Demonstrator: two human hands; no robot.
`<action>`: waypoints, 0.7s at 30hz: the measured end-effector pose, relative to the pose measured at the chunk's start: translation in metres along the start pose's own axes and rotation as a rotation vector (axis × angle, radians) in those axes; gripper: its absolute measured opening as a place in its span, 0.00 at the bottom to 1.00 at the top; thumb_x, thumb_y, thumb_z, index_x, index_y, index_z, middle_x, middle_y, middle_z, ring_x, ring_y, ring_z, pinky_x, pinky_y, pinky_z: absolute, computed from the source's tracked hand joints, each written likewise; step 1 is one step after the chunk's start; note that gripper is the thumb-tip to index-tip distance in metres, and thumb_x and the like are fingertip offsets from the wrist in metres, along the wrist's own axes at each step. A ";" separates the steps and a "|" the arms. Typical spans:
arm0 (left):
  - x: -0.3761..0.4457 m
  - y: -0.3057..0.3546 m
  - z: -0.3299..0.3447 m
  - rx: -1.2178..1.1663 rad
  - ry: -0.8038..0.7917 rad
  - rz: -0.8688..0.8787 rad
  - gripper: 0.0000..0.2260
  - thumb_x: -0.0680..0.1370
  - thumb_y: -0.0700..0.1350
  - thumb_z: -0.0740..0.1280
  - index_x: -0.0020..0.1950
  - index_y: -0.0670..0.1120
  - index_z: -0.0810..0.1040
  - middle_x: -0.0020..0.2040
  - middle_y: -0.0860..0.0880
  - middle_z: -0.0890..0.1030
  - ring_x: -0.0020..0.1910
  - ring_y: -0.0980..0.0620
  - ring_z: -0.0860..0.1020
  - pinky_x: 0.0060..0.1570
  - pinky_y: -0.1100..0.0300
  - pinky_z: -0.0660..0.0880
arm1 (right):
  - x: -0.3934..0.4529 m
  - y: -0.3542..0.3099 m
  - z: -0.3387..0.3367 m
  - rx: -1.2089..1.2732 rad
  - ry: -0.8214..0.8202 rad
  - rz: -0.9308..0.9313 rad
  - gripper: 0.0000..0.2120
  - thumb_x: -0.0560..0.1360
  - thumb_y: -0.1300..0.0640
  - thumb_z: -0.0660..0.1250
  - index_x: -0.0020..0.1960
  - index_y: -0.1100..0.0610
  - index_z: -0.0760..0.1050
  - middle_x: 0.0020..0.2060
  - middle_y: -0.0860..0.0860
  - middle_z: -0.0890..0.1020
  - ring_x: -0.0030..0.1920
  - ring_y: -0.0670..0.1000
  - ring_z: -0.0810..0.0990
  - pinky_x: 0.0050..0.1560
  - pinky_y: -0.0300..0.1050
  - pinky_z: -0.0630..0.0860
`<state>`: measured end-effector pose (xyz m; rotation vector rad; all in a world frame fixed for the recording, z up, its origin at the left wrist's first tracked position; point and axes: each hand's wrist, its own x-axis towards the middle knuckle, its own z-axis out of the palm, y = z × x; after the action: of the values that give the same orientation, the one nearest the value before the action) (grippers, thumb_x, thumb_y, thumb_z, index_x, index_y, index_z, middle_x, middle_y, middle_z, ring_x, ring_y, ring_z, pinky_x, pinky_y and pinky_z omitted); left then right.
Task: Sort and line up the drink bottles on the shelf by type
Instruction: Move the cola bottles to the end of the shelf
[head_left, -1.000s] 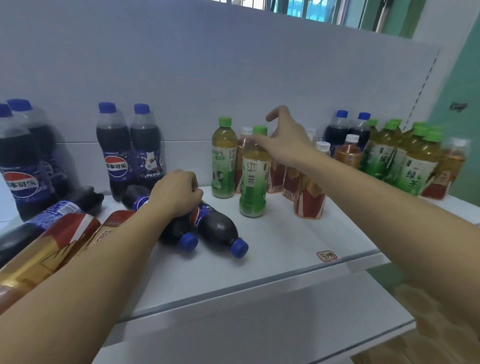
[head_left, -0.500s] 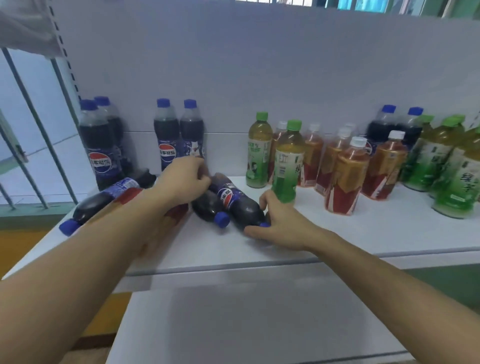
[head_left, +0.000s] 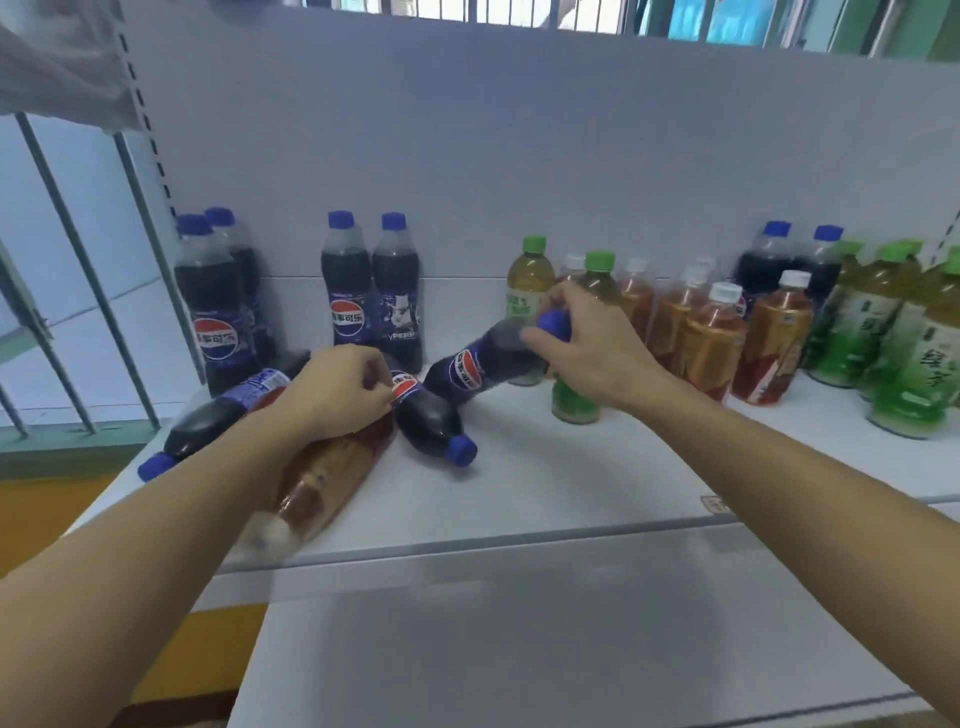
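Observation:
My right hand (head_left: 587, 348) grips a cola bottle (head_left: 470, 366) by its blue-capped neck and tilts it up off the white shelf (head_left: 545, 488). My left hand (head_left: 337, 389) is closed on a second cola bottle (head_left: 428, 421) that lies flat, cap toward me. Another cola bottle (head_left: 208, 421) lies at the left edge. An amber tea bottle (head_left: 332, 467) lies under my left forearm. Two pairs of cola bottles (head_left: 369, 291) stand at the back left. Green tea bottles (head_left: 527, 280) and red-label tea bottles (head_left: 711, 338) stand mixed on the right.
Two more cola bottles (head_left: 769, 265) stand behind the red-label teas. A cluster of green teas (head_left: 904, 338) fills the far right. A lower white shelf (head_left: 519, 649) juts out below. Metal bars (head_left: 78, 270) and an orange floor lie to the left.
My right hand has taken the lying cola bottle by its cap end and swung it up and to the right. My left hand stays on the other lying bottle.

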<state>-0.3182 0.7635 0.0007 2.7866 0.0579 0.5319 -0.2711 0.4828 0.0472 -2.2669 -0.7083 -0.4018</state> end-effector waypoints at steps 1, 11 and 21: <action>0.002 -0.003 -0.002 -0.010 -0.022 0.012 0.05 0.75 0.45 0.67 0.48 0.50 0.81 0.45 0.51 0.82 0.43 0.50 0.78 0.45 0.58 0.71 | 0.012 -0.008 -0.002 -0.015 0.020 -0.011 0.13 0.79 0.47 0.68 0.57 0.53 0.71 0.48 0.49 0.77 0.47 0.50 0.78 0.48 0.44 0.78; 0.001 -0.017 -0.001 -0.064 0.046 0.137 0.04 0.77 0.43 0.68 0.47 0.53 0.79 0.44 0.55 0.78 0.39 0.59 0.74 0.38 0.69 0.64 | 0.125 -0.057 0.027 -0.075 -0.016 0.094 0.18 0.76 0.46 0.69 0.61 0.53 0.77 0.54 0.51 0.80 0.52 0.52 0.79 0.48 0.43 0.72; 0.007 -0.022 0.004 -0.095 0.058 0.164 0.02 0.78 0.43 0.66 0.47 0.50 0.77 0.46 0.51 0.79 0.45 0.51 0.77 0.46 0.61 0.71 | 0.135 -0.066 0.051 -0.006 -0.052 0.211 0.20 0.77 0.41 0.67 0.63 0.52 0.72 0.54 0.52 0.80 0.48 0.51 0.79 0.37 0.43 0.75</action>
<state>-0.3094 0.7839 -0.0071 2.6973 -0.1804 0.6376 -0.1981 0.6088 0.1109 -2.3363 -0.4867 -0.2454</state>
